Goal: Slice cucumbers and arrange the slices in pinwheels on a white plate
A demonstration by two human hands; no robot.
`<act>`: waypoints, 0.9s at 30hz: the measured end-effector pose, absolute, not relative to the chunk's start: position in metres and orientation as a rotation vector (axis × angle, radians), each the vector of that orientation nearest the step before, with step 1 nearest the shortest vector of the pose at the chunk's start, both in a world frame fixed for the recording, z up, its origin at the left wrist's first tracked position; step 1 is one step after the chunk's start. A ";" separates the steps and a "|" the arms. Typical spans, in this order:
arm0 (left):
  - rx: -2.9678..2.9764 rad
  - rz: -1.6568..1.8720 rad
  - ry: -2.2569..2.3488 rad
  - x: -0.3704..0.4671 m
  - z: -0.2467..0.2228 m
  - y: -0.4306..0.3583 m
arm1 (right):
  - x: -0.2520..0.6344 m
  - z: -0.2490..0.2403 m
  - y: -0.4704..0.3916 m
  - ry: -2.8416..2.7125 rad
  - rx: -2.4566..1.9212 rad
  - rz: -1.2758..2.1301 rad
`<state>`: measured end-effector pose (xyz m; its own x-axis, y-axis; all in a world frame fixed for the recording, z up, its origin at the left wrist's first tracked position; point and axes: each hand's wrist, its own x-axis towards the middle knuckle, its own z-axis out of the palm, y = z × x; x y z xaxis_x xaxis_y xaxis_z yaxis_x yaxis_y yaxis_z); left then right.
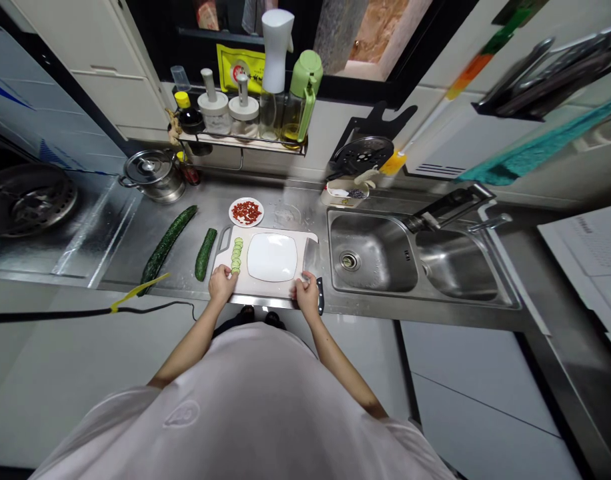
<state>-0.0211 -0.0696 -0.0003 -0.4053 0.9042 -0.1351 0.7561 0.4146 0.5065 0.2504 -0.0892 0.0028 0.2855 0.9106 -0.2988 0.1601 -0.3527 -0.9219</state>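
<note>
On the cutting board [263,289], the left hand [222,283] likely tidied cucumber slices [237,251], maybe needing gentle fingers next; I couldn't tell if it or the right hand [307,293] pinched

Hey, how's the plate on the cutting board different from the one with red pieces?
The squarish plate has rounded corners; the other is a round plate. The squarish plate looks larger than the round plate. The squarish plate lies on the cutting board; the round plate sits on the counter, holding red pieces. Both are white.
</note>
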 end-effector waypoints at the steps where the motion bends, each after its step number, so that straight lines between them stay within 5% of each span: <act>1: 1.396 0.549 2.273 -0.021 0.000 -0.070 | 0.251 0.001 -0.089 -0.984 -1.726 1.134; 14: 0.801 1.090 1.735 -0.015 0.028 -0.061 | 0.246 0.012 -0.085 -0.990 -1.658 1.115; 27: 1.083 1.329 1.222 0.036 0.162 -0.008 | 0.202 0.136 -0.009 -1.283 -1.229 1.053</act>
